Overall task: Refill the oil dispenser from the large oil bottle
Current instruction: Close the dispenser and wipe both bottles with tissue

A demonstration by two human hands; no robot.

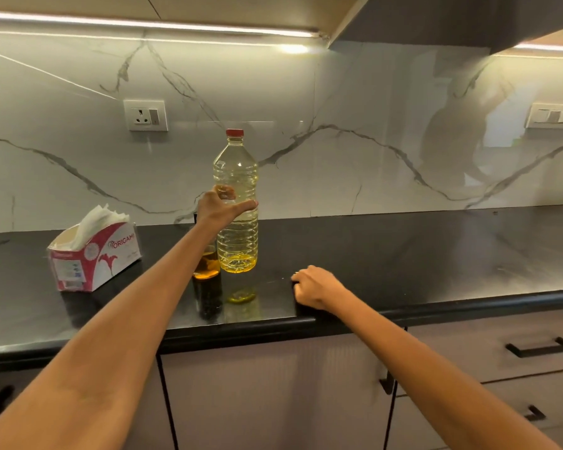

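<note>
1. The tall clear plastic oil bottle with a red cap (236, 203) stands upright on the shiny black table (403, 254), close to the wall. The cap is on, so no oil can come out yet.
2. The small glass oil dispenser with a dark bottom (206, 271) stands just beside it on the left. My guess is they are side by side so the pouring is a short trip.
3. The left hand (220, 209) reaches to the middle of the big bottle, thumb stretched across the front. The fingers go behind, so I cannot tell if it grips yet.
4. The right hand (316, 287) rests curled on the table edge, holding nothing, maybe to keep the person steady.
5. A red and white tissue box (95, 254) sits well to the left, handy for spills.
</note>
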